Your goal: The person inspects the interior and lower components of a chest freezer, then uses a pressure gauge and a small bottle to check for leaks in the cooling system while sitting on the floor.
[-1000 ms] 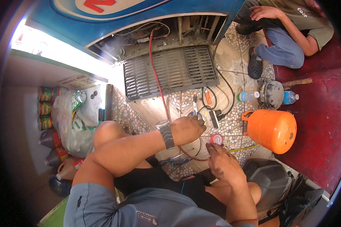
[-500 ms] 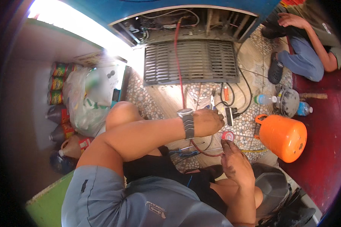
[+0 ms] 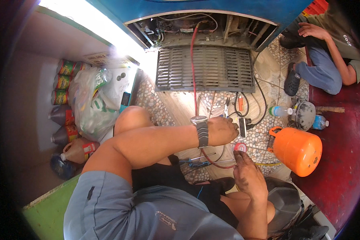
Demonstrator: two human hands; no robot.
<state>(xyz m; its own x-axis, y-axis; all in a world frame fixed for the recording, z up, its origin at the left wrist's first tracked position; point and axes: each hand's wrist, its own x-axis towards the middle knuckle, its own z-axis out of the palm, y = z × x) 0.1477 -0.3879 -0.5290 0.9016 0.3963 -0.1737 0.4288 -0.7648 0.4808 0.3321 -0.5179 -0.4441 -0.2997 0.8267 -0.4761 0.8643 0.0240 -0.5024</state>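
My left hand (image 3: 222, 130), wearing a watch, is bent with fingers curled above the red hose (image 3: 194, 80); whatever it may hold is hidden. Beside it lie pliers (image 3: 226, 107) and a black power strip (image 3: 243, 127). My right hand (image 3: 248, 176) has its fingers closed at a red round gauge (image 3: 240, 147), where the red hose and a yellow hose (image 3: 272, 164) lead. Blue-handled tools (image 3: 200, 163) lie between my arms. An orange lighter (image 3: 240, 104) is near the pliers.
A blue appliance (image 3: 204, 7) has its bottom opened, with a slotted panel (image 3: 204, 68) before it. An orange cylinder (image 3: 298, 150), bottles (image 3: 320, 122) and a round dark part (image 3: 303, 116) stand right. A co-worker (image 3: 324, 68) sits upper right. A shelf holds cans (image 3: 62, 82) and bags (image 3: 92, 104).
The view has shifted, so most things sit further right in the picture. My hands stay in nearly the same places relative to the floor items.
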